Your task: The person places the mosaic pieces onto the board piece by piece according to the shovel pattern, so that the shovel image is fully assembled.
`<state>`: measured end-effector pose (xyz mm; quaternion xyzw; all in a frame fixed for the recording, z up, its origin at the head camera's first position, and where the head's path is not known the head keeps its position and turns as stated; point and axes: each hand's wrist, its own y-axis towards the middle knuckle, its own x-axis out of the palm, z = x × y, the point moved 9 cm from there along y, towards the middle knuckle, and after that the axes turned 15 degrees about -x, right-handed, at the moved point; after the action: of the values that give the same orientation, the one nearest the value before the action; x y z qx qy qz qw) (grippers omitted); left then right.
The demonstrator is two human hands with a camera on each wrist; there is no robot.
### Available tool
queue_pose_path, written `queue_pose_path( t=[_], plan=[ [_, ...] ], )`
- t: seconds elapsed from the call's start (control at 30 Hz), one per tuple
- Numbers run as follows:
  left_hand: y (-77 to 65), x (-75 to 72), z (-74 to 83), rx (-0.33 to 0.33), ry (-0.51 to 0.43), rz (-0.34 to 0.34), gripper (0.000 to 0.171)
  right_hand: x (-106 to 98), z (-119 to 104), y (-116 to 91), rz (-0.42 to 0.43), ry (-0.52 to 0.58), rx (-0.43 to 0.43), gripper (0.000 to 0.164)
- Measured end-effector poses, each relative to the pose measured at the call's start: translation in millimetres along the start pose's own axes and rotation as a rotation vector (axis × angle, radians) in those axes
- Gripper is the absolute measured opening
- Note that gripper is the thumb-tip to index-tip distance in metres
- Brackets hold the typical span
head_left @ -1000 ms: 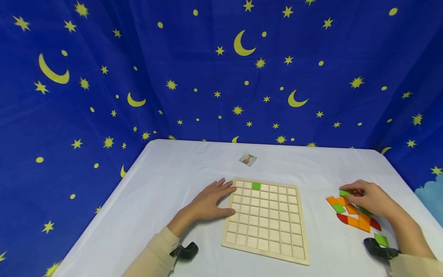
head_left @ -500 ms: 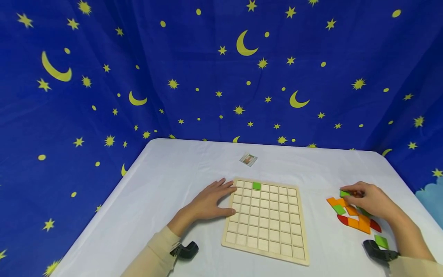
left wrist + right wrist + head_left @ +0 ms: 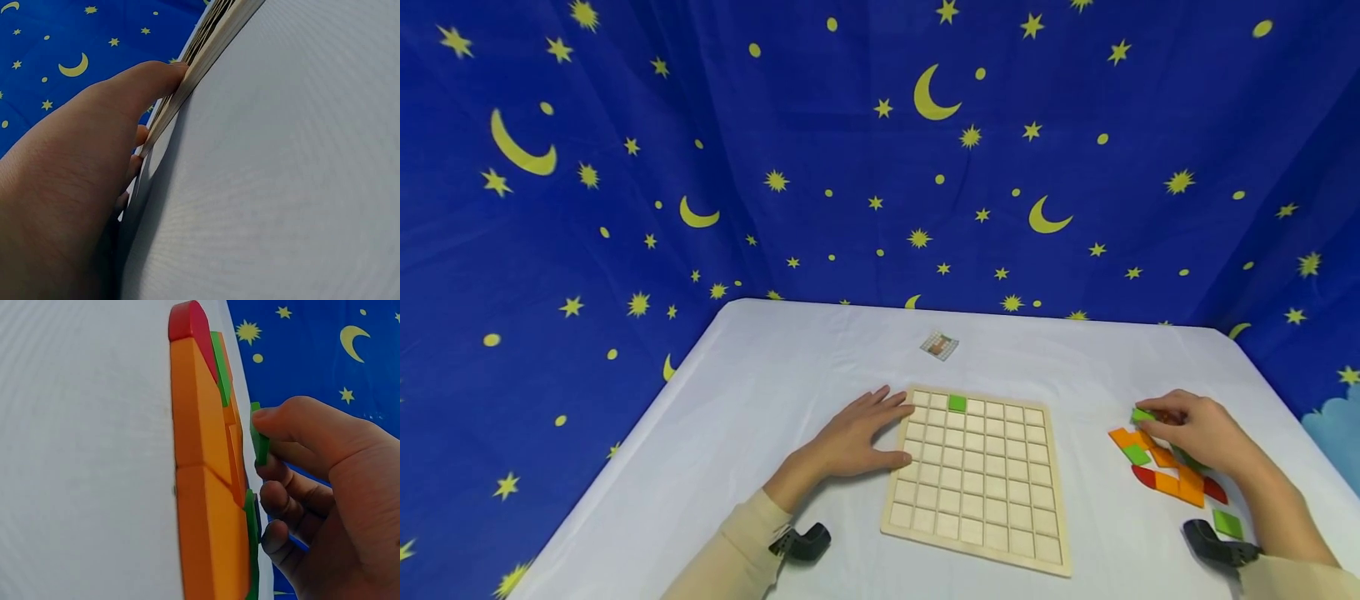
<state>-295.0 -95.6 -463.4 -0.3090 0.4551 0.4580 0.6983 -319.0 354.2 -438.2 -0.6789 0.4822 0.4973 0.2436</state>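
My right hand (image 3: 1198, 429) pinches a green tile (image 3: 259, 440) between thumb and index finger, just above a cluster of flat pieces. In that cluster lie orange pieces (image 3: 1190, 485), a red rounded piece (image 3: 1142, 476) and a green tile (image 3: 1136, 454); my hand hides part of it. On the left, my left hand (image 3: 857, 437) touches the side of a wooden grid board (image 3: 973, 437) with thumb and fingertips, fingers spread. The left wrist view has the thumb (image 3: 165, 78) at the board's edge. One green square (image 3: 957, 404) sits in a top-row cell.
A small printed card (image 3: 939, 345) lies behind the board on the white table (image 3: 820, 350). Another green square (image 3: 1227, 523) is near my right wrist. Blue star-and-moon cloth (image 3: 850, 150) hangs around the table.
The green tile in my right hand has shifted slightly left and up from the cluster. My left hand stays at the board's edge, and the board has not moved.
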Motion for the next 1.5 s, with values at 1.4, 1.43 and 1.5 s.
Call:
queue_pose_path(
  t=[1.4,1.43,1.5],
  plan=[
    [0.6,-0.5,0.9,0.011,-0.003,0.009,0.080,23,-53,59,-0.013,0.135,-0.103,0.032],
    [0.7,-0.4,0.8,0.011,-0.002,0.010,0.080,23,-55,60,-0.014,0.140,-0.106,0.032],
    [0.9,-0.1,0.6,0.010,-0.002,0.010,0.080,24,-60,63,-0.016,0.145,-0.123,0.032]
  ],
)
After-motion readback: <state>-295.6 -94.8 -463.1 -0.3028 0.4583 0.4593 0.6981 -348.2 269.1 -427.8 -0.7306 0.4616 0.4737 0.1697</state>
